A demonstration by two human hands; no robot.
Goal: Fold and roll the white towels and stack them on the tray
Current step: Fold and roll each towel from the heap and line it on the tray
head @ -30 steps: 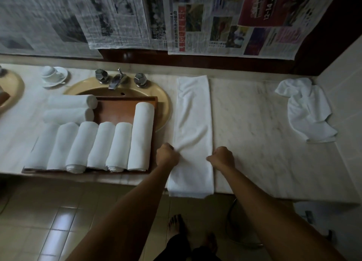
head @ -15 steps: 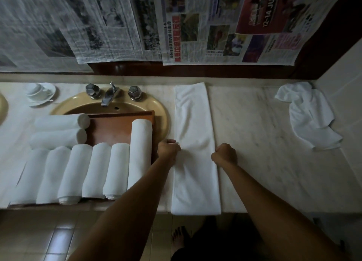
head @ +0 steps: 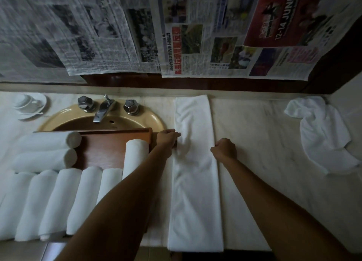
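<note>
Hands slid farther up creased towel.

towel – soft matt cloth | tray – smooth wood | taps – shiny metal

A pale marble tabletop runs the full width of the view, dimly lit. Set into its left part is a tan oval sink with a chrome faucet between two faceted chrome knobs. At the far left stands a white cup on a saucer. Behind, sheets of newspaper hang over a dark wooden wall panel. A light tiled floor shows at the lower left.
</note>
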